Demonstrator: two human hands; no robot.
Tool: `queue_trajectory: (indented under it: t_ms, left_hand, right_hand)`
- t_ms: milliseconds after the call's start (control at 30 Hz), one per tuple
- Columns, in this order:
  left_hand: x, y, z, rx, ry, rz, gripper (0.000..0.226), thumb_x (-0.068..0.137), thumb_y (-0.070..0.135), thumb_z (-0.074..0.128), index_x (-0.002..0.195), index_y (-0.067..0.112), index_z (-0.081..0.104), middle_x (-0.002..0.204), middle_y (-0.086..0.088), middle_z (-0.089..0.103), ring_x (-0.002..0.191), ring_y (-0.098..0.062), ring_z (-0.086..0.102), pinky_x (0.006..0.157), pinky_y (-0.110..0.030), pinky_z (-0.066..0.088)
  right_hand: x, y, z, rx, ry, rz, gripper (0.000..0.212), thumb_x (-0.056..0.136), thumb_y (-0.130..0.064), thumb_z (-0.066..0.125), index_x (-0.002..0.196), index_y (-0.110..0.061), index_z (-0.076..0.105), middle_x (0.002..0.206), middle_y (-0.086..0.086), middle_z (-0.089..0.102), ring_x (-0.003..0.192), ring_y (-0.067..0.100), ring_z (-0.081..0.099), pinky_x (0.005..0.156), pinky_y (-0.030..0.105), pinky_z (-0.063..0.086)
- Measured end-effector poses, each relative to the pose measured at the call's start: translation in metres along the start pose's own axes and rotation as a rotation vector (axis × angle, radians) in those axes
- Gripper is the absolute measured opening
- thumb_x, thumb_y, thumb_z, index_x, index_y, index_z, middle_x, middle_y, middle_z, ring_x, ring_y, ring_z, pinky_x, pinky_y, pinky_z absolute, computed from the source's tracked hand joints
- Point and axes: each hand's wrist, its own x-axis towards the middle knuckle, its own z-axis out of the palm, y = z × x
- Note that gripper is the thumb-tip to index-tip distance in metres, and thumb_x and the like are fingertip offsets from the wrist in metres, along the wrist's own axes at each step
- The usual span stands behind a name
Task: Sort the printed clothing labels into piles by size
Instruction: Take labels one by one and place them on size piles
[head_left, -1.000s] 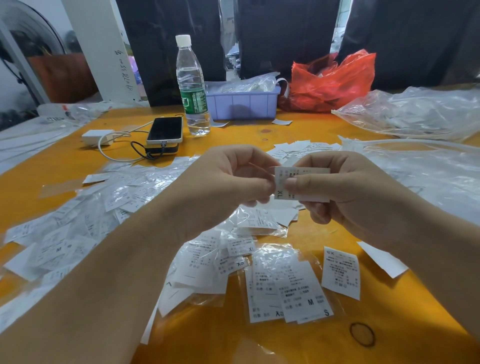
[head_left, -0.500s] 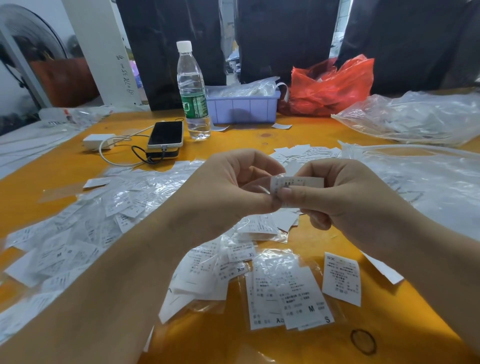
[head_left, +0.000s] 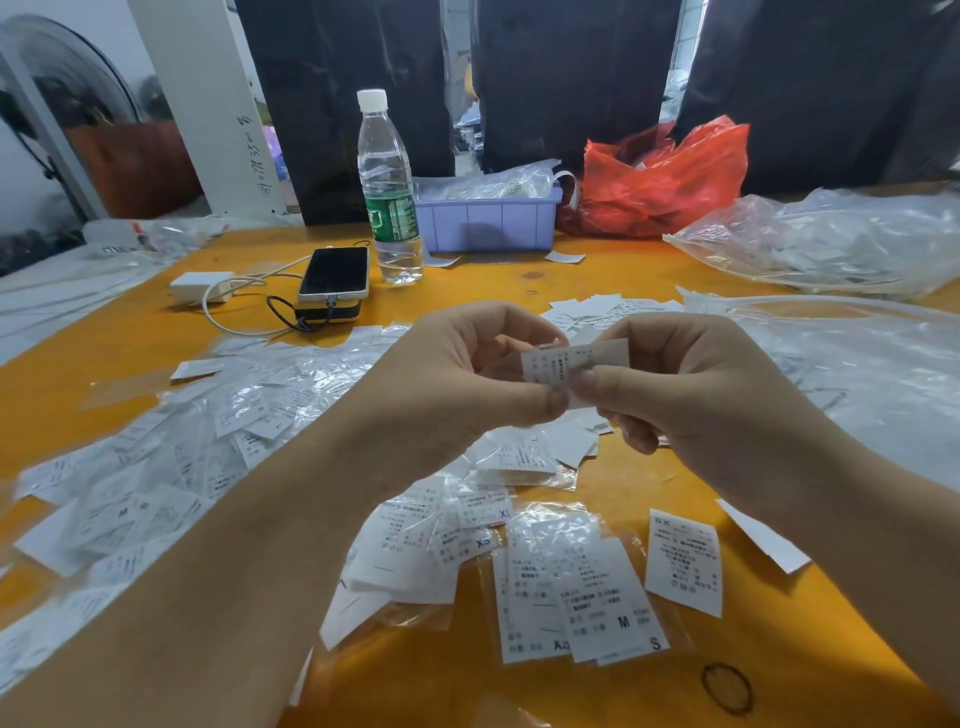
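Both hands meet above the orange table (head_left: 545, 691) and pinch one small white printed label (head_left: 574, 361) between thumbs and fingers. My left hand (head_left: 462, 374) holds its left end, my right hand (head_left: 691, 384) its right end. Below them lie small piles of labels: a bagged stack showing M and S (head_left: 576, 587), a single label marked XS (head_left: 684, 561), and a heap with XL and XS marks (head_left: 441, 535). A wide scatter of bagged labels (head_left: 171, 457) covers the left side. More loose labels (head_left: 597, 309) lie beyond my hands.
A water bottle (head_left: 388, 192), a phone on a power bank (head_left: 335, 275) with a white charger and cable (head_left: 202, 286), a purple bin (head_left: 488, 218) and a red plastic bag (head_left: 665, 176) stand at the back. Clear plastic bags (head_left: 841, 244) fill the right. A rubber band (head_left: 726, 688) lies near the front.
The held label has turned and slid between my fingers; its size mark no longer shows. Both hands stay together at the same spot.
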Motion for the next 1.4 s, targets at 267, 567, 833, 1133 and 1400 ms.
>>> queue_trajectory:
  t_ms: [267,567,833,1133,1400]
  left_hand:
    - [-0.0005,-0.0007,0.0016,0.014,0.045,0.010,0.020,0.080,0.001,0.071,0.096,0.013,0.068,0.082,-0.001,0.073,0.071,-0.014,0.068,0.066,-0.024,0.056]
    - [0.0007,-0.0018,-0.0005,0.014,0.048,-0.012,0.017,0.082,0.006,0.071,0.097,0.013,0.069,0.083,0.000,0.072,0.073,-0.015,0.068,0.070,-0.027,0.058]
    - [0.0003,-0.0027,-0.0008,0.057,0.071,0.003,0.018,0.081,0.005,0.072,0.094,0.016,0.069,0.084,-0.002,0.072,0.073,-0.014,0.067,0.068,-0.026,0.057]
    - [0.0022,-0.0032,-0.0030,0.056,0.113,-0.064,0.005,0.086,0.014,0.069,0.090,0.017,0.072,0.088,-0.004,0.072,0.076,-0.014,0.066,0.067,-0.024,0.056]
    - [0.0048,-0.0066,-0.0078,0.165,0.140,-0.078,0.007,0.082,0.016,0.075,0.086,0.021,0.070,0.080,-0.004,0.073,0.064,-0.006,0.062,0.056,-0.015,0.049]
  right_hand:
    - [-0.0003,0.0004,0.0007,0.017,-0.032,0.019,0.028,0.072,-0.020,0.075,0.080,0.006,0.065,0.056,0.006,0.053,0.047,0.015,0.042,0.044,0.027,0.035]
    - [-0.0001,-0.0005,0.0010,0.007,0.014,0.009,0.027,0.066,-0.025,0.075,0.069,-0.001,0.062,0.051,0.007,0.049,0.045,0.019,0.039,0.044,0.030,0.032]
    - [-0.0002,-0.0004,0.0015,0.025,0.005,0.022,0.028,0.067,-0.024,0.074,0.070,0.001,0.062,0.051,0.004,0.048,0.045,0.015,0.038,0.042,0.027,0.031]
    - [0.0018,0.0018,0.0002,-0.057,0.043,0.008,0.038,0.061,-0.041,0.076,0.062,-0.007,0.060,0.049,0.004,0.046,0.043,0.016,0.036,0.044,0.029,0.030]
    - [0.0028,0.0052,0.0002,-0.093,-0.007,0.057,0.027,0.067,-0.032,0.073,0.068,-0.006,0.066,0.049,0.000,0.052,0.045,0.015,0.042,0.043,0.027,0.035]
